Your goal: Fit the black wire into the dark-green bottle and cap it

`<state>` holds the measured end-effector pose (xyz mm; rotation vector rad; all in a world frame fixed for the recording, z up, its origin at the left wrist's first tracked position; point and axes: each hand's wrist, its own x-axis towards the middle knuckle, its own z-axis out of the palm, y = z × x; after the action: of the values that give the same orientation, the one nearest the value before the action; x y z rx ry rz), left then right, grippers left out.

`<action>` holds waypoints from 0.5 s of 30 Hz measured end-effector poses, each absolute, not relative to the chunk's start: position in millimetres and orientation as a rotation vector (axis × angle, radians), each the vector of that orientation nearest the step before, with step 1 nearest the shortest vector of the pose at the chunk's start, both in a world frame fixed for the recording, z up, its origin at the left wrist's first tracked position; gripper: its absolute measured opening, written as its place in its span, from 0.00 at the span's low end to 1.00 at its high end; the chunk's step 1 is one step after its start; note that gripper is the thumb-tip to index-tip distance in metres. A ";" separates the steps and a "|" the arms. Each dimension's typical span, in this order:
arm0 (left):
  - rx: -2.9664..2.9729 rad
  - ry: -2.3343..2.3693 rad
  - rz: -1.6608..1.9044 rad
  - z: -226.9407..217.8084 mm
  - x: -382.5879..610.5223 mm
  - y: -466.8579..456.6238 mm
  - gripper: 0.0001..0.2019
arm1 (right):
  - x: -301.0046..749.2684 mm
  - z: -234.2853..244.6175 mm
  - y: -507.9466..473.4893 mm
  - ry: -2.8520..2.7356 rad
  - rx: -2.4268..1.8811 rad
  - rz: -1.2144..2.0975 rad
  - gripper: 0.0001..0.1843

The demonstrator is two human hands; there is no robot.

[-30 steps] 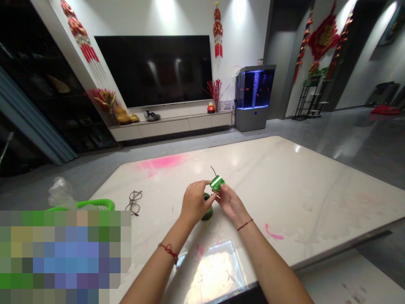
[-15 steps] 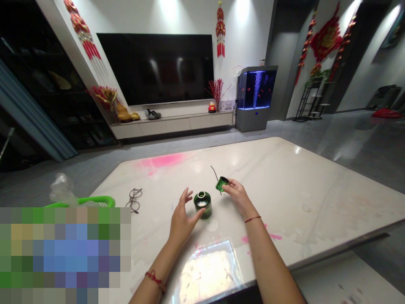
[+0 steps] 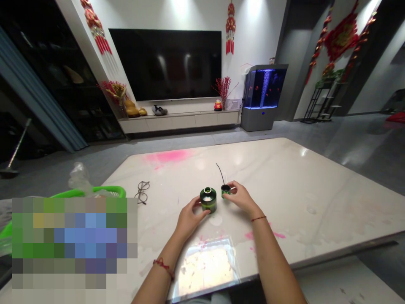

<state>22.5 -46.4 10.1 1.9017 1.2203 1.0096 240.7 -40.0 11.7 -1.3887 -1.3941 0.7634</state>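
Figure: a living room seen from my head-worn camera, with a wall-mounted television (image 3: 164, 63) at 12 o'clock above a low white cabinet (image 3: 179, 123) and a lit aquarium (image 3: 264, 88) at 1 o'clock. A broad white marble tabletop (image 3: 316, 190) fills the foreground, with a pink stain (image 3: 169, 156) at 11 o'clock. Wire-rimmed glasses (image 3: 142, 192) lie on it at 10 o'clock, and a green plastic rim (image 3: 95, 192) shows at 9 o'clock, partly hidden by a pixelated patch. At 12 o'clock, a dark green jar (image 3: 208, 201) stands upright, with a pale ring at its mouth. My left hand (image 3: 190, 219) is curved, its fingers against the jar's near side. My right hand (image 3: 242, 198) is narrowed, its fingertips (image 3: 233, 186) holding a small green cylinder (image 3: 225, 191) just beside the jar, dark open end upward. A thin black wire (image 3: 219, 171) rises behind the cylinder; I cannot tell whether they are joined. A steady hold on each piece guards against slipping on this polished surface.
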 end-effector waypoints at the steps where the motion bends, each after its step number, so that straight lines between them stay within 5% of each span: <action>1: 1.892 1.217 1.014 9.8 22.2 -46.3 0.25 | 241.2 11.4 -41.5 -1.422 -1.419 0.777 0.16; 15: 1.877 1.181 1.038 9.0 21.8 -47.9 0.24 | 247.7 15.2 -54.0 -1.629 -1.478 0.843 0.14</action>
<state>21.8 -47.9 9.0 1.8771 1.1806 1.0384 247.7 -54.0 15.2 -1.4777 -1.6287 0.8433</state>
